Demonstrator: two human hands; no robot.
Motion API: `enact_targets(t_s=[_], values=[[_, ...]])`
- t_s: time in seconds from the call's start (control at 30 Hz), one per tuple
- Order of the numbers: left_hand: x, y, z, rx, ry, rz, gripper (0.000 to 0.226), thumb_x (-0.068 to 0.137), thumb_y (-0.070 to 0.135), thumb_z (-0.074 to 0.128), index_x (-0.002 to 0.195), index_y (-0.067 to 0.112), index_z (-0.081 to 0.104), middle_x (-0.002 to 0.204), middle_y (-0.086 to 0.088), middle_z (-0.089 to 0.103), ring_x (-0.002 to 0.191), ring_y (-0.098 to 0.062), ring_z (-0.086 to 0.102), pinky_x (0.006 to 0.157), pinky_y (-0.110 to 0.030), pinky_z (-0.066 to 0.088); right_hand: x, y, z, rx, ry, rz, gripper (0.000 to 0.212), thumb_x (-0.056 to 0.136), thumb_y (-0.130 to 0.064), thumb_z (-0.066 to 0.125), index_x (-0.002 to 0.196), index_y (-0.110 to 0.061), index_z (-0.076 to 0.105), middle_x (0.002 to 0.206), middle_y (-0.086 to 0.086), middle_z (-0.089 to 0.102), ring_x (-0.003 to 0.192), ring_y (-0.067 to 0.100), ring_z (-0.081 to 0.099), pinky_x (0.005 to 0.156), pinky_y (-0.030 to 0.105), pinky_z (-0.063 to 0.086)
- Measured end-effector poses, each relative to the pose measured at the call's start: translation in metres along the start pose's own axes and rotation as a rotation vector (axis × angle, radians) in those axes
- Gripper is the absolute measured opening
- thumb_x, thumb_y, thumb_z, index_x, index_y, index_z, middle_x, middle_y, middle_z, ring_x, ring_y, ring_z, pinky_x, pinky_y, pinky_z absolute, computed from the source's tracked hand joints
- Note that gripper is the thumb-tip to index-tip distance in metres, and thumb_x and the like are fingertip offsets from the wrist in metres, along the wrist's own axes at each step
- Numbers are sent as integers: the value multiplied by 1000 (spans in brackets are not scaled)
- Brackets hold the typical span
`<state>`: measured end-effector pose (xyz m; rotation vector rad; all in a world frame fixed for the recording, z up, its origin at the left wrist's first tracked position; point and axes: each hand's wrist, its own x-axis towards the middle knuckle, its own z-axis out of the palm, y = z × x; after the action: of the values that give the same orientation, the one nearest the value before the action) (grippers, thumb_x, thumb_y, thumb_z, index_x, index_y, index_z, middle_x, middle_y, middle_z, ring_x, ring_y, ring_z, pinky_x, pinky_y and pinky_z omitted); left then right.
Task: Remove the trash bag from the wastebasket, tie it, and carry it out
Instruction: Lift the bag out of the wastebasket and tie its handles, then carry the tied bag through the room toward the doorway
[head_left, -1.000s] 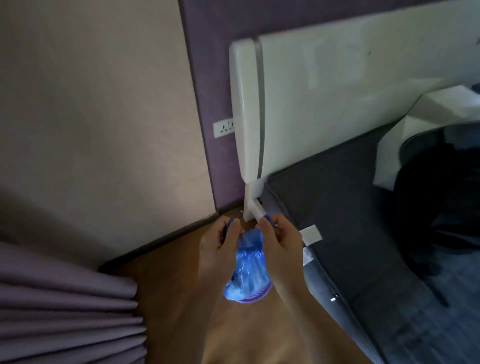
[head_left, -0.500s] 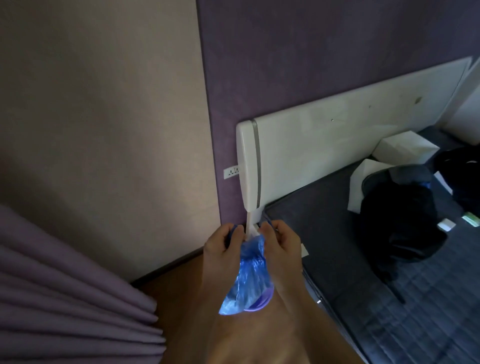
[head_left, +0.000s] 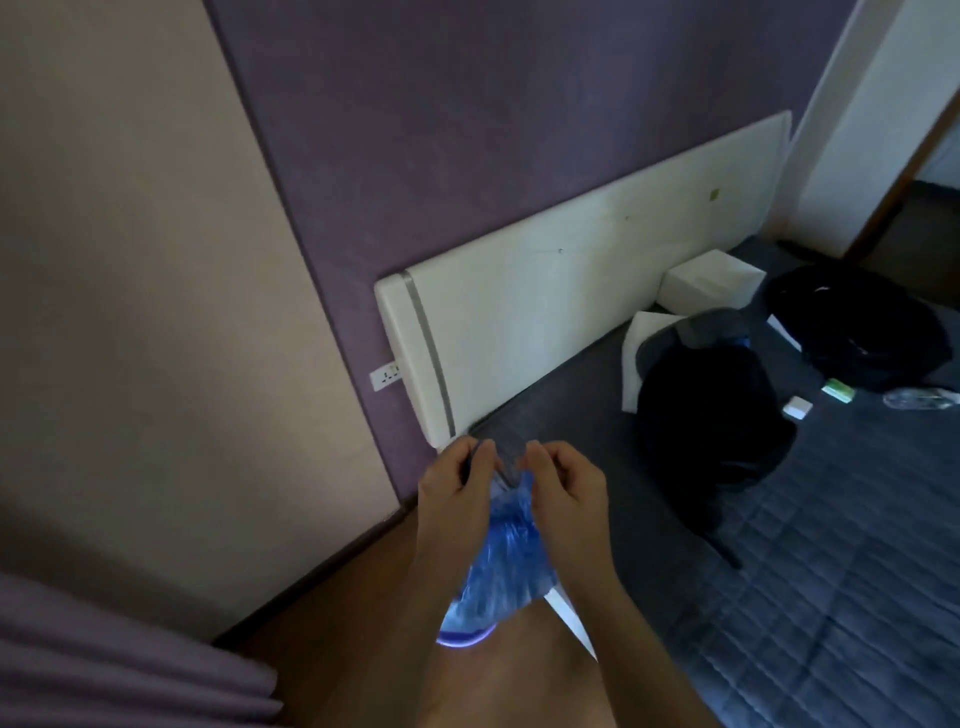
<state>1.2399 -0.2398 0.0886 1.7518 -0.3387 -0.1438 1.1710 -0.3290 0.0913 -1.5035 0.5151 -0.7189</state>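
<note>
Two bare hands hold one trash bag (head_left: 506, 561) in mid-air over the wooden floor (head_left: 332, 618), beside the corner of the bed (head_left: 831, 571).

Head view, item by item:
- Trash bag: thin blue translucent plastic, crinkled and glossy, gathered narrow at the top and swelling to a rounded bottom where a pale purple curved edge shows through. Long axis runs near vertical, tilted so the neck points up toward the headboard (head_left: 571, 291) and the bulge hangs down and slightly left.
- Left hand (head_left: 454, 488): fingers closed together, pinching one strip of the bag's neck.
- Right hand (head_left: 566, 491): fingers curled and closed, pinching the opposite strip; the two hands sit close, with a small gap between them where the plastic stretches across.
- Headboard: smooth, cream, padded, rounded corner with a grey vertical stripe.
- Bed: dark grey quilted cover, stitched in squares.
- Dark bundle (head_left: 711, 426): soft black fabric, heaped on the bed, well apart from the bag.
- White boxes (head_left: 711, 283): rectangular, against the headboard.
- Wall (head_left: 467, 130): matte purple panel with a white socket (head_left: 385, 375); a beige wall adjoins it at left.
- Curtain (head_left: 104, 665): mauve, in soft folds, lower left.
</note>
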Motion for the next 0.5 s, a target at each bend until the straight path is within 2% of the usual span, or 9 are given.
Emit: enact_targets(t_s=[0.07, 0.17, 0.23, 0.33, 0.43, 0.5], values=[[0, 12, 30, 8, -45, 54, 34, 100, 18, 56, 66, 18, 57, 61, 2, 55, 56, -5, 49, 58, -18, 42, 10, -1, -30, -7, 52, -20, 32, 97, -16, 59, 71, 2, 58, 63, 20, 53, 58, 12, 49, 58, 28, 43], [-3, 20, 76, -17, -171, 109, 32, 99, 21, 56, 68, 14, 59, 62, 3, 57, 59, -7, 51, 62, -26, 45, 15, 0, -73, -36, 173, -56, 30, 98, -16, 59, 73, 3, 60, 65, 22, 54, 60, 13, 49, 59, 29, 43], [-12, 25, 107, -39, -269, 128, 33, 97, 22, 55, 65, 19, 53, 59, 8, 54, 59, -7, 50, 63, -29, 44, 13, 2, -104, -54, 257, -63, 30, 98, -12, 59, 71, 1, 57, 62, 18, 52, 59, 11, 48, 59, 29, 42], [-25, 40, 155, -63, -430, 183, 36, 96, 21, 55, 61, 23, 45, 55, 10, 47, 56, -3, 43, 61, -30, 39, 7, 3, -150, -91, 379, -62, 33, 98, -13, 60, 66, -9, 54, 56, 3, 47, 56, 9, 45, 56, 31, 40], [-40, 52, 200, -86, -592, 219, 33, 93, 25, 54, 61, 26, 50, 55, 12, 52, 56, -2, 46, 60, -28, 42, -7, -1, -193, -87, 540, -38, 36, 99, -15, 59, 64, -24, 54, 55, -7, 48, 55, 9, 45, 54, 28, 40], [-55, 57, 228, -105, -696, 246, 34, 97, 18, 56, 64, 18, 54, 57, 9, 53, 58, -5, 47, 61, -29, 42, -20, -4, -219, -98, 647, -27, 39, 99, -15, 59, 62, -27, 52, 52, -9, 46, 53, 7, 43, 53, 24, 38]])
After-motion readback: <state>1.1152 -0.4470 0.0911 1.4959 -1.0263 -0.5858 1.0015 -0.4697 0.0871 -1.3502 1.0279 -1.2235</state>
